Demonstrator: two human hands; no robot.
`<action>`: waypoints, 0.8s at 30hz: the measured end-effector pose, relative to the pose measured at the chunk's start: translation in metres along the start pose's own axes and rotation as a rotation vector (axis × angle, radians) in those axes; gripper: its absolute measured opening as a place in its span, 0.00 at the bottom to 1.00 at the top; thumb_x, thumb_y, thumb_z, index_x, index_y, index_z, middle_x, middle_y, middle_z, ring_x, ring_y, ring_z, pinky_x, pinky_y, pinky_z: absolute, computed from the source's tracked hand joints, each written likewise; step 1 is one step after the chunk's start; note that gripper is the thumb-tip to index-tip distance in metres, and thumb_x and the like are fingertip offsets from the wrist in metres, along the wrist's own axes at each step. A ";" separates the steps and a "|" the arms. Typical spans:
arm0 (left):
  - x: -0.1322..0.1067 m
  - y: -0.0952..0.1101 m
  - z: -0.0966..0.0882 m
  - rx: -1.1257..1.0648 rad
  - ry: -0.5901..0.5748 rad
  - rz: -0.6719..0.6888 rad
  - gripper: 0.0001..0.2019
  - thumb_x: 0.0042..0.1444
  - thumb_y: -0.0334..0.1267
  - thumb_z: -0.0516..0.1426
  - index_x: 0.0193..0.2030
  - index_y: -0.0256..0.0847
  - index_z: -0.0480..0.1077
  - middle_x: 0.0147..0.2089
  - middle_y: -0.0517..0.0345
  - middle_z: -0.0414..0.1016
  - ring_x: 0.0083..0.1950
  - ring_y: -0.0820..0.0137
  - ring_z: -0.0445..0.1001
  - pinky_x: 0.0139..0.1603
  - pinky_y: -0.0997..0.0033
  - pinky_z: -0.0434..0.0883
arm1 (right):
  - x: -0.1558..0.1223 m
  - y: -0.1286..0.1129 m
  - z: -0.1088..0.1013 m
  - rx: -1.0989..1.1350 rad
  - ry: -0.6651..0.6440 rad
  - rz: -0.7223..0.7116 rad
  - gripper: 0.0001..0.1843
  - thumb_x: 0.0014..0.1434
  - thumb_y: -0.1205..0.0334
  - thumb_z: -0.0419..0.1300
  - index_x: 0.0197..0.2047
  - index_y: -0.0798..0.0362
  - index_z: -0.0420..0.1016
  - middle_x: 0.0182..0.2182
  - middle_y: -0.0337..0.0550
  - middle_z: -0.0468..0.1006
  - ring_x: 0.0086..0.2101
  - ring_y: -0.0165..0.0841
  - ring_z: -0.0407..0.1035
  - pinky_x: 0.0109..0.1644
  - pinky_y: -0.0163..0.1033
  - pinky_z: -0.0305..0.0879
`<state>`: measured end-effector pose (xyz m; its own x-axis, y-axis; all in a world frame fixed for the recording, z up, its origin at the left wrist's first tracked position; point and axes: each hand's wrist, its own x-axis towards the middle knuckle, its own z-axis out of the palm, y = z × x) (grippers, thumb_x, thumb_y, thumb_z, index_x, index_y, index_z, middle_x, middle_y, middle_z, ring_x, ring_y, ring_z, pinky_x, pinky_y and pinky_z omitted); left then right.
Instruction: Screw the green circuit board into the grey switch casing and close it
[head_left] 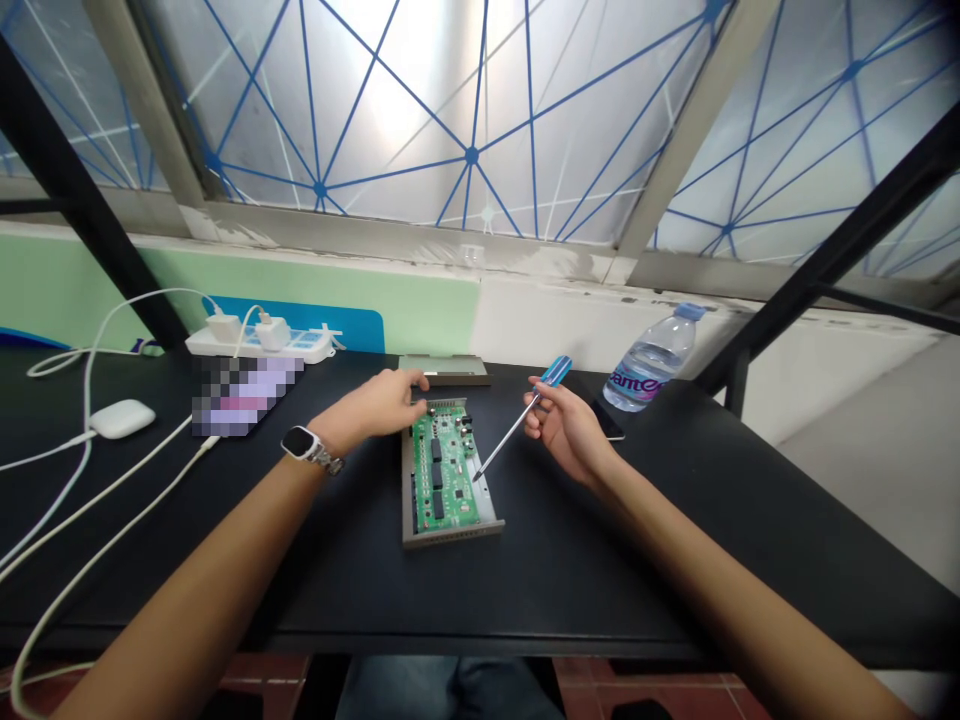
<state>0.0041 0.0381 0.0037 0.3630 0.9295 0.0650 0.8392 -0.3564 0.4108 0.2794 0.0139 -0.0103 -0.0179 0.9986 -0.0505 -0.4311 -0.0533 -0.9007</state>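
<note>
A green circuit board (450, 470) sits in a shallow, open metal case (450, 538) on the black desk. At the case's far left corner is my left hand (381, 408), its thumb and fingers bent around the edge; part of the grip is hidden. My right hand (566, 425) is closed on a screwdriver (556, 371) with a blue, clear-looking handle. The long shaft slants down to the left, and its tip lies over the case's right-hand metal strip beside the board. Whether the tip touches the metal I cannot tell. Behind the case lies a separate metal cover (457, 370).
A water bottle (652, 360) leans at the back right, near a dark flat device (609, 420). On the left are a white power strip (315, 345) with chargers, a blurred-out phone (251, 395), a white earbud case (124, 419) and loose white cables (112, 490).
</note>
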 end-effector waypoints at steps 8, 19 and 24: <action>-0.007 -0.035 -0.026 -0.039 -0.143 -0.126 0.08 0.45 0.38 0.59 0.31 0.40 0.76 0.29 0.57 0.77 0.33 0.66 0.74 0.34 0.70 0.67 | 0.001 0.004 0.000 -0.004 -0.007 0.003 0.15 0.53 0.61 0.67 0.41 0.51 0.67 0.26 0.35 0.73 0.19 0.28 0.63 0.20 0.33 0.58; -0.006 -0.031 -0.020 -0.024 -0.232 -0.155 0.09 0.44 0.37 0.58 0.31 0.41 0.79 0.31 0.56 0.81 0.35 0.65 0.76 0.35 0.70 0.67 | -0.001 0.008 0.000 -0.012 -0.043 -0.024 0.16 0.53 0.59 0.69 0.40 0.51 0.66 0.27 0.37 0.76 0.20 0.29 0.66 0.22 0.34 0.61; -0.006 -0.033 -0.019 -0.024 -0.230 -0.176 0.08 0.44 0.38 0.58 0.30 0.40 0.78 0.31 0.55 0.81 0.34 0.65 0.76 0.34 0.71 0.67 | -0.001 0.008 0.000 -0.003 -0.054 -0.018 0.17 0.52 0.58 0.70 0.38 0.51 0.66 0.27 0.38 0.77 0.20 0.30 0.68 0.23 0.34 0.63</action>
<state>-0.0336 0.0465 0.0073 0.2972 0.9300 -0.2162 0.8884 -0.1864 0.4195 0.2763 0.0126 -0.0178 -0.0593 0.9982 -0.0112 -0.4291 -0.0357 -0.9026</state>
